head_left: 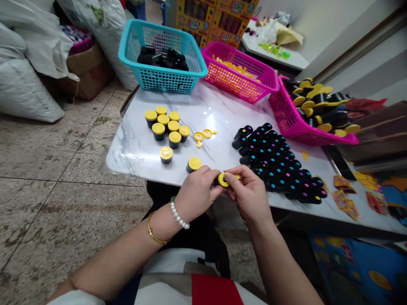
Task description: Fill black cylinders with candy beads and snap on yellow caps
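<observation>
My left hand (197,192) and my right hand (246,195) meet at the front edge of the white marble table (133,156). Both pinch a small black cap with a yellow ring-shaped lid (224,179), and my fingers partly hide it. Just left of my left hand stands a yellow-lidded black cap (193,164), with another (165,154) further left. A group of similar caps (164,125) stands beyond them. Two loose yellow lids (202,134) lie near the middle. Right of my right hand, a dense cluster of black caps with coloured dots (273,163) covers the table.
Along the far edge stand a teal basket of black caps (162,57), a pink basket of yellow pieces (238,72) and a pink basket (294,120) piled with black and yellow pieces. White sacks (22,89) and a cardboard box (89,72) stand on the tiled floor at left.
</observation>
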A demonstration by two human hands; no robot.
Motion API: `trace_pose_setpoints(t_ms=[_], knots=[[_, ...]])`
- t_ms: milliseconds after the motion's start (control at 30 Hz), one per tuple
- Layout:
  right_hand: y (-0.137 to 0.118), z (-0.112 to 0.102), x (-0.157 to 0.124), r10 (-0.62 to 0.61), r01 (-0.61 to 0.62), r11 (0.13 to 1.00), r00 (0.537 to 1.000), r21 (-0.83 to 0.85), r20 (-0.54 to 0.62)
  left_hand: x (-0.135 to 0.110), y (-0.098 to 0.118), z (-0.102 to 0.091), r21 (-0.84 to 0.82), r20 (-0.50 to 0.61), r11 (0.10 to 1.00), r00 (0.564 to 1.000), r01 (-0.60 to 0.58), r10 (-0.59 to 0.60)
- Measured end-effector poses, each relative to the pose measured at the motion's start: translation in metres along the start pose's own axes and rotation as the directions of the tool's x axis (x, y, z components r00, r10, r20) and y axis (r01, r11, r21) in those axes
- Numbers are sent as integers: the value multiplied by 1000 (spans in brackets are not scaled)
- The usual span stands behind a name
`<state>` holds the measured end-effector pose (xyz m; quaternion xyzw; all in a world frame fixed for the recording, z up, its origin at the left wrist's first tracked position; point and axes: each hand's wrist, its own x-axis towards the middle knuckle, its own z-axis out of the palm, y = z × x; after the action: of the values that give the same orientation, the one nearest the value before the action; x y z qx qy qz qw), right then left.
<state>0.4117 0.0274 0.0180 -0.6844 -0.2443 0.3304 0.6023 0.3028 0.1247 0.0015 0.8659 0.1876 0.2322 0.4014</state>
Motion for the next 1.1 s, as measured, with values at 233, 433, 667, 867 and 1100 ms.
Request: trace_pose_setpoints(t_ms=[233, 433, 667, 867, 1100], knots=[[-10, 0, 1, 44, -40, 994, 998, -101, 37, 2, 3, -10, -58, 36, 998, 999, -10, 12], [-8, 2, 1, 119, -118, 993, 991, -10, 59, 14, 7, -14, -114, 24, 990, 996, 86, -84], [0, 5, 0, 66, -66, 998, 998, 10, -20, 4, 5, -9, -158, 1, 986, 998, 55, -56], [8, 10, -15, -105, 115, 992, 978, 43, -180, -8, 1, -3, -51, -88, 997, 994, -65, 61], [-8, 2, -9, 71, -71, 997, 997, 19, 15, -9, 1, -1, -5, -41, 998, 997, -65, 65]])
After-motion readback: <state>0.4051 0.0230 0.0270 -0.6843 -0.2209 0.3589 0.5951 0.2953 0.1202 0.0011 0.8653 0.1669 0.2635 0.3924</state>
